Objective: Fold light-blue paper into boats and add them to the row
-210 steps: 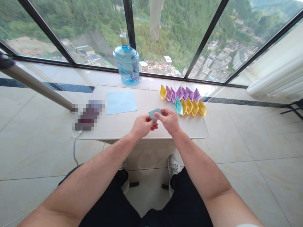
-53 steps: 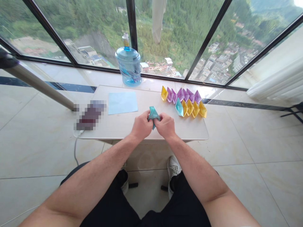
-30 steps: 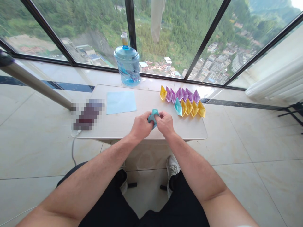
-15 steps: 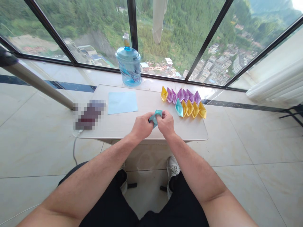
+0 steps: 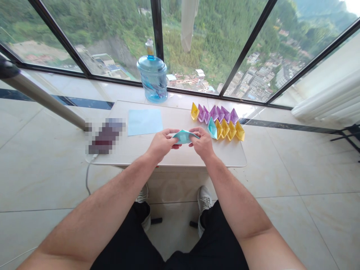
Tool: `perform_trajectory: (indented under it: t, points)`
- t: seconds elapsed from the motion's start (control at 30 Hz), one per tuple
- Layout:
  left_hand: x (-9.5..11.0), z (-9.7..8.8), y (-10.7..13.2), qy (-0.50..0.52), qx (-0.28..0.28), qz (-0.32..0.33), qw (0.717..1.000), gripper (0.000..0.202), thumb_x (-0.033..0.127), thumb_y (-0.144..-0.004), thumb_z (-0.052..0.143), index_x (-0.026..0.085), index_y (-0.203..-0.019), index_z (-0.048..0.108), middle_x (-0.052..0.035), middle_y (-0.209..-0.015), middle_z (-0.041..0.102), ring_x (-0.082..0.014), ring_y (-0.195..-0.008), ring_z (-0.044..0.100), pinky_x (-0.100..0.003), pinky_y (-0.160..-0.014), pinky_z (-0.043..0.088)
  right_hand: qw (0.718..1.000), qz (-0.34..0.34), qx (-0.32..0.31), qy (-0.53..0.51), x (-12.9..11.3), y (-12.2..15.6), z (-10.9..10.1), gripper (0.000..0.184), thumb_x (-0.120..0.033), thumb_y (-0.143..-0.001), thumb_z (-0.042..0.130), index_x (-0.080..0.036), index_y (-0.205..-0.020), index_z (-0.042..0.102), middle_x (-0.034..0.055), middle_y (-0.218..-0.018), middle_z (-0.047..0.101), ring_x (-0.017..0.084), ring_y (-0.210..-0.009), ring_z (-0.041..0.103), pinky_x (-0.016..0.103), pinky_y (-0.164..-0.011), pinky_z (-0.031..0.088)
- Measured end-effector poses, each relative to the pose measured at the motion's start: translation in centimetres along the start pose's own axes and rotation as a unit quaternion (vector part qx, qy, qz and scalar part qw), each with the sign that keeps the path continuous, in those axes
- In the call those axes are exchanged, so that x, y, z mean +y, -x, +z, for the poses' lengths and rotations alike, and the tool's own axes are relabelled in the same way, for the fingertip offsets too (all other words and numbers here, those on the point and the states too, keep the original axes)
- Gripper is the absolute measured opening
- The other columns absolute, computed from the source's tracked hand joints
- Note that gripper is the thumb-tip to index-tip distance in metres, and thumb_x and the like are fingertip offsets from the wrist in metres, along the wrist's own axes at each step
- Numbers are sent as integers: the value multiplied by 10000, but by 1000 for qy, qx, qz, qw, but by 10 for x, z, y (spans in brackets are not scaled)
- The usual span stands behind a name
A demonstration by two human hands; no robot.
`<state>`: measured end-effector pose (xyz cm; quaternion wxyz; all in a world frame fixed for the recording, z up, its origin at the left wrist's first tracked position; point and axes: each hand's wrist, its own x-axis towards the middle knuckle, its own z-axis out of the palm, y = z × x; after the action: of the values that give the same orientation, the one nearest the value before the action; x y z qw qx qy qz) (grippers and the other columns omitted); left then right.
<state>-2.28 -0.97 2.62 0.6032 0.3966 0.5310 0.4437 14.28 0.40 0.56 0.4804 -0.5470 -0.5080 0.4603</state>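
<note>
The folded paper (image 5: 183, 137) is directly between the two hands, held up over the near part of the counter (image 5: 135, 150); its long axis runs left to right, from one set of fingers to the other, so neither hand is nearer than the other; the left hand (image 5: 164, 144) pinches its left end and the right hand (image 5: 203, 142) pinches its right end, thumbs on the side facing the person. The paper is pale blue-green, drawn out wide and low like a small boat, with a raised peak along its top edge; the fingers cover both tips, and the finer creases are too small to make out for certain. Beyond the left hand lies a flat light-blue sheet (image 5: 144, 122); just past the right hand stands a turquoise boat (image 5: 212, 128), with yellow boats (image 5: 231, 130) to its right and purple boats (image 5: 214, 113) farther back.
</note>
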Motion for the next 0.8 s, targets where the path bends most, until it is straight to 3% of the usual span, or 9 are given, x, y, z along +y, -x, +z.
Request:
perform_trajectory:
  t: [0.1,0.2,0.33,0.43,0.57,0.7,0.8]
  points:
    - [3,-4,-1,51,1,2,999,520,272,-645,828,116,-1123,697,-65,-753,741,-176,-656,699,-333,-703,587,999,3,-30,-10,-3,1,0,274,-282,-751,614,-213,-1006,684,-42,-649,668,144,-591,670,237,-516,528]
    - [2,-5,-1,40,-9,30,999,546,295,-638,832,131,-1143,705,-44,-756,737,-155,-646,679,-312,-690,576,999,1,-23,-23,-4,3,2,347,-268,-764,597,-214,-1088,709,-41,-643,663,145,-578,674,238,-517,519]
    - [-7,5,-1,-3,79,87,993,431,290,-654,790,139,-1053,732,-24,-750,720,-133,-610,636,-269,-601,534,999,-16,1,-34,-2,9,12,377,-328,-769,652,-204,-1122,696,-38,-687,671,123,-559,633,251,-548,523]
    - [-13,16,-1,39,110,84,990,318,252,-642,753,141,-939,725,-17,-763,712,-123,-609,621,-262,-596,528,999,-13,24,-39,-1,14,22,368,-372,-749,685,-197,-1073,673,-36,-706,667,123,-558,612,260,-551,524]
    - [-17,23,0,75,74,77,991,185,224,-634,718,151,-801,684,16,-666,658,-119,-575,607,-264,-588,527,998,-6,39,-48,0,19,28,210,-359,-737,658,-207,-878,628,-63,-587,581,130,-518,574,254,-510,492]
    - [-18,24,2,49,95,90,990,188,240,-646,722,147,-808,696,14,-646,658,-127,-552,611,-270,-566,526,997,1,76,-22,-1,21,29,133,-320,-723,624,-220,-801,585,-65,-574,559,125,-513,559,247,-500,464]
    - [-18,26,1,68,106,92,988,223,242,-634,726,152,-836,699,22,-639,659,-123,-525,600,-284,-565,535,995,4,96,-17,-1,21,32,167,-314,-733,593,-221,-871,601,-60,-614,576,122,-523,558,255,-512,475]
